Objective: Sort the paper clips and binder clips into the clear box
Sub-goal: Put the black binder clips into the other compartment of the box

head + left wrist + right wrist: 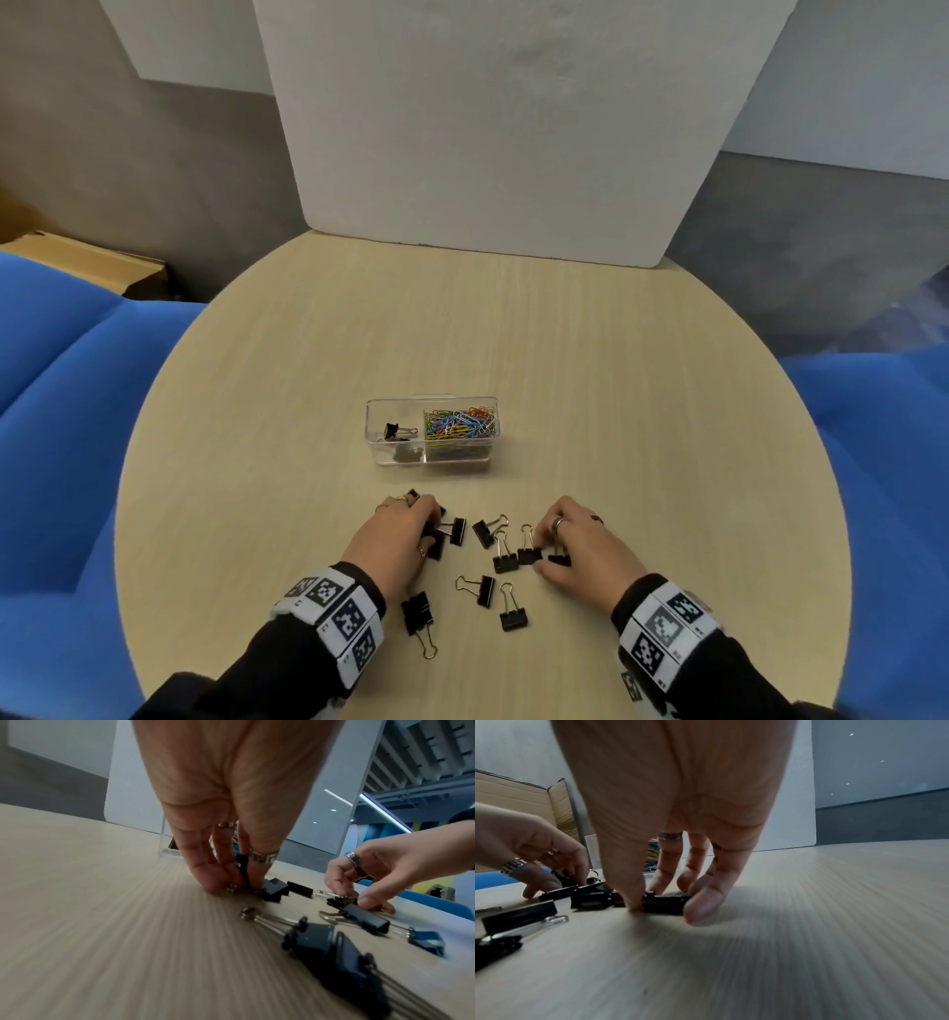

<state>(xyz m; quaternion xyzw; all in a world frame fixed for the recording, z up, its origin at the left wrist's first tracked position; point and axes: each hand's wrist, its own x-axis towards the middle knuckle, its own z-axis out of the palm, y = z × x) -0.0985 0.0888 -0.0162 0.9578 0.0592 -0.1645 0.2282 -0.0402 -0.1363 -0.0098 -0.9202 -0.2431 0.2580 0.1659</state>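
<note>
A clear two-part box (432, 430) stands mid-table; its right part holds coloured paper clips (460, 424), its left part a black binder clip (395, 430). Several black binder clips (485, 588) lie loose on the table in front of it. My left hand (405, 534) is down on the left cluster, its fingertips (246, 880) pinching a black binder clip (241, 862) against the table. My right hand (575, 539) pinches another black binder clip (666, 903) between thumb and fingers, flat on the table.
The round wooden table (616, 411) has a white board (488, 128) standing at its far edge. Blue seats (61, 411) flank both sides. A cardboard box (87, 262) sits at the back left.
</note>
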